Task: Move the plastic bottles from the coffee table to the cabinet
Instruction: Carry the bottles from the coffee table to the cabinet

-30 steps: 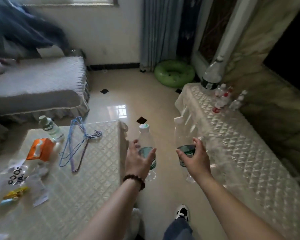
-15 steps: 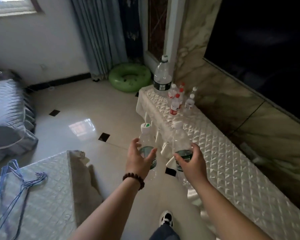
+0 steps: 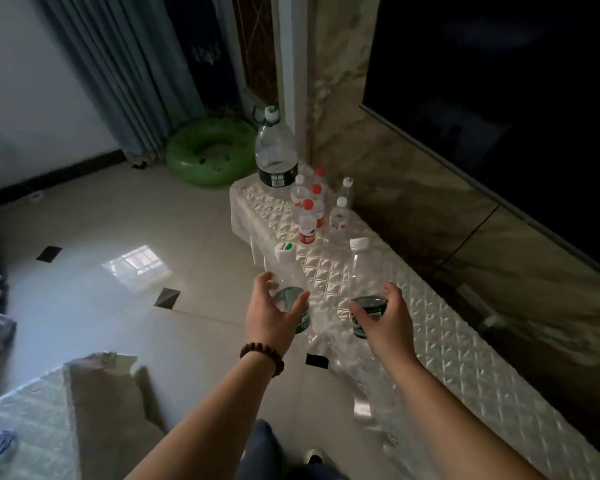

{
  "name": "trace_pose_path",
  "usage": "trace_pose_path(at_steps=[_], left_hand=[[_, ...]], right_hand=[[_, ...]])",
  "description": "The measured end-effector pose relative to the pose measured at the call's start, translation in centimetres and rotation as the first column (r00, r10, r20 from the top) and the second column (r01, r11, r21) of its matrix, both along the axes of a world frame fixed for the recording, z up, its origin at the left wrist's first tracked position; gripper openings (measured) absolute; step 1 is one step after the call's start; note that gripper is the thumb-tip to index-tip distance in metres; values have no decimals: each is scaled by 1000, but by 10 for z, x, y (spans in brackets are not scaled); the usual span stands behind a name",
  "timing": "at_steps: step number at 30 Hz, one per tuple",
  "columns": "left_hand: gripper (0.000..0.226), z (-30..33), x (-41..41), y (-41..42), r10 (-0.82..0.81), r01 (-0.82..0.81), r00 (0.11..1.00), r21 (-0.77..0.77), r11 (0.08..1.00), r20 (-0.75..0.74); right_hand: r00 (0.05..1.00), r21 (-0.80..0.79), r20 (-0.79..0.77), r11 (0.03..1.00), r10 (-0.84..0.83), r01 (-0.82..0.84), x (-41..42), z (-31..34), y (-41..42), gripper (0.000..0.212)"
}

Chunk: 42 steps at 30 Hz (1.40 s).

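We carry 2 plastic bottles, 1 per hand. Our left hand [image 3: 272,315] wraps its fingers around the green-labelled waist of the left bottle [image 3: 289,282], thumb on the near side, and our right hand [image 3: 383,318] closes the same way on the right bottle [image 3: 361,271]; both bottles stand upright above our knuckles.

What has changed in the last second is the view: the coffee table [image 3: 25,410], which filled the lower left with its clutter, has slid back to a corner behind our left wrist, and the cabinet [image 3: 447,348] with its quilted cover now lies under and beyond our right fingers. The grips themselves look the same as before.

We judge the carry nearly done, with only the setting-down left. Beyond our fingertips, at the cabinet's far end, stands a large bottle [image 3: 276,150] beside a cluster of small bottles [image 3: 314,209] (red and white caps). The bare cover between them and our hands seems the natural landing spot, and the left bottle, over the cabinet's floor-side edge, needs to move further over the cover.
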<state>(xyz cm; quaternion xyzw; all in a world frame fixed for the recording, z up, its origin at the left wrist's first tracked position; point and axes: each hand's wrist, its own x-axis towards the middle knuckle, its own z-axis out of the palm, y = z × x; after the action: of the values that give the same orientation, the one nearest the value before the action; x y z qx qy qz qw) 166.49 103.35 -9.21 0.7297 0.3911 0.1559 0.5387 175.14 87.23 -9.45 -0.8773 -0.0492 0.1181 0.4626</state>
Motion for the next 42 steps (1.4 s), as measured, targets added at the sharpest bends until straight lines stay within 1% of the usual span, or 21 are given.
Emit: trace_pose_path(at_steps=[11,15,19,22,26,29,33,37,42], left_hand=[[71,-40,118,48,-125,126,989,11,992,-76],[72,-55,169,75,-187,188,977,0,982,-101],[70,-77,215,98,-268,271,954,5,962,-137],[66,-100,246,109,-319,327,933,20,945,-169],[64,-132,280,113,-380,390,900,5,921,-214],[64,-154,301,112,-384,393,888,-15,919,-252],[64,-186,323,108,-392,412,876,13,911,-282],[63,-219,337,104,-413,437,861,14,899,-297],[62,-244,342,101,-427,457,845,22,889,-323]], right_hand=[[993,-44,-62,994,-100,98,97,-34,43,78],[980,-47,-90,983,-180,176,135,-46,66,76],[956,-72,-123,963,-266,259,175,-64,82,83],[936,-73,-163,950,-312,304,204,-82,90,80],[930,-90,-227,957,-290,277,237,-108,97,77],[937,-103,-228,964,-264,246,263,-132,101,74],[933,-84,-255,967,-253,239,296,-167,107,79],[936,-104,-239,965,-259,240,316,-206,110,79],[957,-106,-199,976,-210,192,315,-236,111,74]])
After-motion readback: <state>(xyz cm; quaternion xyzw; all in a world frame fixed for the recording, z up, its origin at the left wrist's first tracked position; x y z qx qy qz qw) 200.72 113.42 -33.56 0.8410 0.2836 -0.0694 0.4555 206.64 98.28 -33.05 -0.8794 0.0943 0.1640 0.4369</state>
